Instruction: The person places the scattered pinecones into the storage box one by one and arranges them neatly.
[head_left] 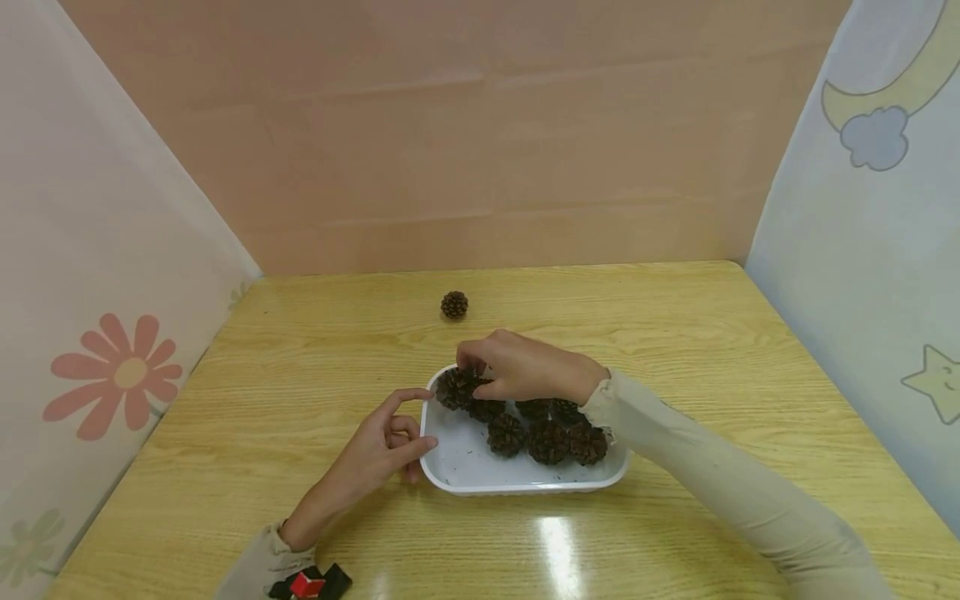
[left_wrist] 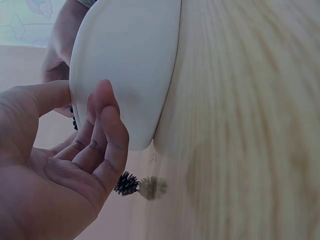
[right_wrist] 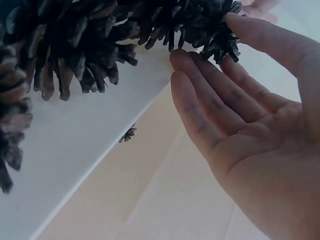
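table: we've got a pale wooden table point(head_left: 675, 333) with long grain lines and a glossy finish. You can see a light glare near the front edge. Padded panels stand round three sides of it.

tray: a white plastic tray point(head_left: 457, 475), oblong with rounded corners and a low smooth rim. It sits flat at the middle of the table with its long side running left to right from where we sit. There are a few dark crumbs on its bare left half.

pile of cones: dark brown pine cones point(head_left: 547, 440), roundish, rough and scaly with open woody scales. They're bunched touching each other in the back and right part of the tray.

right hand: our right hand point(head_left: 525, 367) reaches over the far rim. Its fingers are curled down round one cone, thumb on one side and fingertips on the other, so it's gripping it.

left hand: our left hand point(head_left: 375, 454) rests on the table against the tray's left end. The fingers are mostly straight and relaxed, with the thumb on the outer wall and the forefinger arched to the rim. It's open and holds nothing.

gripped cone: the cone in hand point(head_left: 456, 387) is at the tray's back left corner, just at the rim. It's pretty much ball-shaped, so we can't tell which way its tip points.

stray cone: one more cone point(head_left: 453, 304) sits alone on the table well behind the tray, stubby and round.
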